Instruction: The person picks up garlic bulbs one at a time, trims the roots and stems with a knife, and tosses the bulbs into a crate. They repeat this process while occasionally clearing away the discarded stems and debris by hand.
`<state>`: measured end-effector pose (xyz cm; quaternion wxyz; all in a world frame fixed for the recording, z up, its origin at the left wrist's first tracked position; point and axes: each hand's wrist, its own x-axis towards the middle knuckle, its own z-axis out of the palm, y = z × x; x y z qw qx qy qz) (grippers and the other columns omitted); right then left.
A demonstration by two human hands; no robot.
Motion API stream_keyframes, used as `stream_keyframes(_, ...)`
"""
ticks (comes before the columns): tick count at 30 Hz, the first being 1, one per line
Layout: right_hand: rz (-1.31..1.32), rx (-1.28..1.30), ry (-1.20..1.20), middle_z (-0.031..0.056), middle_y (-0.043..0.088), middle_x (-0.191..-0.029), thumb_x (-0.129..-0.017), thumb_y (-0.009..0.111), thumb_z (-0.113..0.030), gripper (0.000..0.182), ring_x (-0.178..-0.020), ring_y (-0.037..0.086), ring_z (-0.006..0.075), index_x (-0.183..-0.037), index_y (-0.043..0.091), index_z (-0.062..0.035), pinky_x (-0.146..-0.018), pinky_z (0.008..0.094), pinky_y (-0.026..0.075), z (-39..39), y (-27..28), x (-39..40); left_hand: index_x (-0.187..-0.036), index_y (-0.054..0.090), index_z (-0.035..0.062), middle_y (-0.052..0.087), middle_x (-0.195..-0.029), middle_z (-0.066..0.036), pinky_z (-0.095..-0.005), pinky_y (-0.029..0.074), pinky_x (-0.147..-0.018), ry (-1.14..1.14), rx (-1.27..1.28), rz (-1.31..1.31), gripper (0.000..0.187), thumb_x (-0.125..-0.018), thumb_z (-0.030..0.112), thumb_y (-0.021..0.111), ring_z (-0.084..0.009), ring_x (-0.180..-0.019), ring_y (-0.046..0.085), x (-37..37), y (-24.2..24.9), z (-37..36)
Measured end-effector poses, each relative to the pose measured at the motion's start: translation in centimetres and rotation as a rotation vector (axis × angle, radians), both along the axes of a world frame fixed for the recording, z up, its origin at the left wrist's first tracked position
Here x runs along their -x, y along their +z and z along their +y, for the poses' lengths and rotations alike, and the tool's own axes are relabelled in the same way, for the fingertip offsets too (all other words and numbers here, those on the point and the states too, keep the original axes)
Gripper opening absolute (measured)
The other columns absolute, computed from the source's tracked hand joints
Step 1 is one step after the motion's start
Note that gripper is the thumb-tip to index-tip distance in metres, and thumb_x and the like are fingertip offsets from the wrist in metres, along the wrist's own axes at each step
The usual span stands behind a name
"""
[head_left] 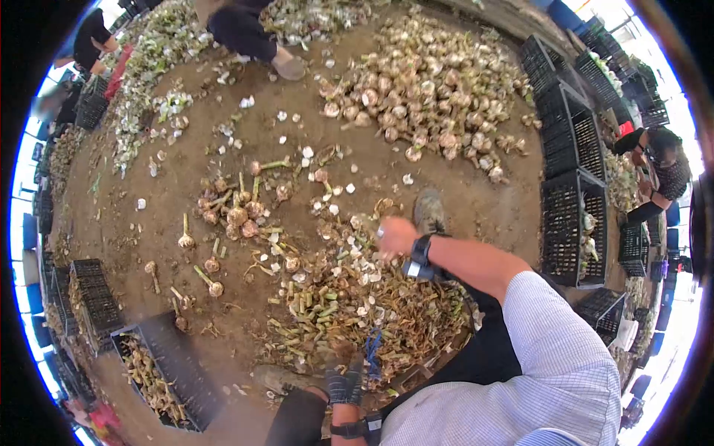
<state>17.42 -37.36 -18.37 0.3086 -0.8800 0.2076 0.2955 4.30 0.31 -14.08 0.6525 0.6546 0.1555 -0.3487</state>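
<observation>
My left hand (pixel 344 385), in a dark grey glove, is low in the head view beside the heap of trimmings. Its fingers are closed around a brown, rooty garlic bulb (pixel 343 352), partly hidden. Farther forward, my bare right hand (pixel 398 238) hovers over the heap's far edge, smeared by motion. Something pale shows at its fingers, too blurred to name. Between my feet lies a pile of cut stems and dry skins (pixel 357 297). A blue strip (pixel 373 355) lies just right of my left hand.
Loose garlic bulbs with stems (pixel 238 214) lie ahead. A large garlic heap (pixel 446 89) is farther off. Black crates (pixel 571 223) line the right; another crate (pixel 175 372) holding garlic stands lower left. A crouching person (pixel 658 167) is at right, another person's leg (pixel 249 33) at top.
</observation>
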Motion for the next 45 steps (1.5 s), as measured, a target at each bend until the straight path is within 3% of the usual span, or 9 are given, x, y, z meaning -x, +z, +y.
stream_keyframes(6,-0.198,-0.412,-0.126,0.0164,0.068,-0.079,-0.075,0.076,-0.029,0.046,-0.069,0.065,0.0239,-0.105,0.064,0.0032,-0.066,0.0367,0.053,10.5,12.9,7.3,-0.129,0.053,-0.0012,0.061,-0.123,-0.015,-0.038,0.049,-0.093,-0.253,-0.263,-0.658,0.055,-0.079,0.006,0.075,-0.0249,-0.108,0.059,-2.0,6.8,-4.4)
stream_keyframes(8,-0.297,-0.472,-0.116,0.0181,0.068,-0.083,-0.076,0.075,-0.03,0.051,-0.072,0.066,0.0262,-0.111,0.062,0.0038,-0.068,0.0376,0.053,12.9,15.5,9.6,-0.127,0.055,-0.0033,0.063,-0.119,-0.021,-0.0422,0.047,-0.094,-0.252,-0.165,-0.616,0.063,-0.077,0.024,0.081,-0.0321,-0.108,0.061,-1.8,7.8,-4.4)
stream_keyframes(19,-0.56,-0.419,-0.169,0.023,0.068,-0.094,-0.082,0.073,-0.039,0.059,-0.087,0.067,0.0332,-0.12,0.058,0.0046,-0.078,0.0407,0.053,17.4,22.1,18.1,-0.131,0.052,0.002,0.062,-0.115,-0.022,-0.045,0.051,-0.09,-0.097,0.033,-0.217,0.043,-0.091,0.014,0.063,-0.0342,-0.099,0.063,2.3,14.2,-2.1)
stream_keyframes(23,-0.593,-0.342,-0.176,0.0234,0.068,-0.095,-0.086,0.068,-0.039,0.048,-0.088,0.066,0.035,-0.11,0.064,0.0028,-0.079,0.0432,0.052,16.6,21.3,21.0,-0.116,0.064,0.0058,0.066,-0.107,-0.015,-0.038,0.052,-0.081,-0.723,-0.608,-1.143,0.034,-0.082,0.005,0.067,-0.0291,-0.096,0.064,2.8,11.5,1.8)
stream_keyframes(27,-0.55,-0.333,-0.054,0.023,0.068,-0.095,-0.085,0.065,-0.032,0.04,-0.086,0.066,0.037,-0.108,0.066,0.0014,-0.078,0.0445,0.052,15.9,21.4,23.2,-0.111,0.065,0.0055,0.068,-0.106,-0.016,-0.0391,0.054,-0.078,-0.539,-0.244,-0.905,0.037,-0.076,0.007,0.074,-0.0312,-0.093,0.067,3.5,16.0,1.4)
stream_keyframes(31,-0.624,-0.317,0.012,0.0225,0.068,-0.09,-0.081,0.068,-0.026,0.035,-0.081,0.065,0.0372,-0.102,0.067,0.0029,-0.075,0.0433,0.052,16.9,22.6,23.6,-0.111,0.065,0.0046,0.069,-0.104,-0.015,-0.0379,0.053,-0.082,-0.412,0.158,-0.544,0.039,-0.075,0.012,0.076,-0.0295,-0.095,0.067,3.4,8.7,2.6)
stream_keyframes(36,-0.399,-0.12,0.232,0.0255,0.067,-0.088,-0.08,0.065,-0.024,0.031,-0.079,0.064,0.0398,-0.094,0.067,0.0039,-0.074,0.0465,0.051,16.8,20.4,22.9,-0.118,0.063,0.0046,0.069,-0.107,-0.016,-0.0412,0.052,-0.086,-0.605,0.126,-0.868,0.047,-0.076,0.022,0.076,-0.0335,-0.101,0.065,2.7,12.4,3.9)
stream_keyframes(38,-0.128,0.009,0.296,0.0265,0.066,-0.086,-0.081,0.063,-0.026,0.033,-0.078,0.064,0.0402,-0.094,0.067,0.004,-0.073,0.0476,0.051,14.7,16.5,22.7,-0.117,0.064,0.005,0.069,-0.106,-0.016,-0.0407,0.052,-0.086,-0.363,0.323,-0.253,0.036,-0.088,0.025,0.066,-0.0336,-0.101,0.065,2.9,10.4,4.4)
stream_keyframes(45,-0.299,-0.551,-0.232,0.0066,0.063,-0.073,-0.085,0.07,-0.037,0.038,-0.064,0.055,0.0143,-0.091,0.066,0.0,-0.06,0.0332,0.045,17.1,20.1,21.1,-0.117,0.06,0.003,0.066,-0.104,-0.02,-0.0428,0.051,-0.083,-0.784,-0.314,-0.839,0.035,-0.088,0.023,0.062,-0.0352,-0.098,0.064,2.6,8.9,0.4)
